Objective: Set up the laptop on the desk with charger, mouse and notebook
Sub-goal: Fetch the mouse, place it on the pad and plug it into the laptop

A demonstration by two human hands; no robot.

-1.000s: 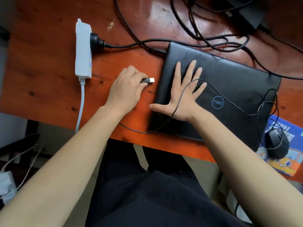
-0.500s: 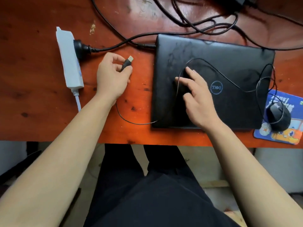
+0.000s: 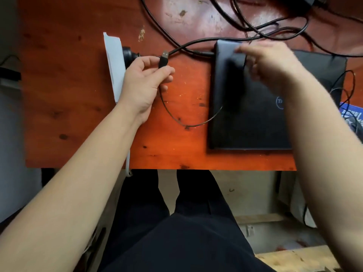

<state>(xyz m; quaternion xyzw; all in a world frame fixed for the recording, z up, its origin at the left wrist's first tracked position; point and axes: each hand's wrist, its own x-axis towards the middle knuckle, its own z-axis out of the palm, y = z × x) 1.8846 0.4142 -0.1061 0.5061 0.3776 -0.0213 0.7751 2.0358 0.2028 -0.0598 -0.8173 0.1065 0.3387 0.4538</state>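
Left hand (image 3: pixel 144 83) clamped on black USB plug (image 3: pixel 163 59) of thin mouse cable (image 3: pixel 172 116), near surface's left edge. Right hand (image 3: pixel 271 61) blurred over closed black laptop (image 3: pixel 245 114); grip cannot tell. Risk: cable draped across lid snags, drags mouse off right edge.

closed laptop (image 3: pixel 255 114) lies on the bench (image 3: pixel 68 95), right of centre. power strip (image 3: pixel 115 63) sits well left of it. usb plug (image 3: pixel 163 59) between them, above the bench. cables (image 3: pixel 245 22) tangle behind laptop. mouse pad (image 3: pixel 351 114) just right of laptop.
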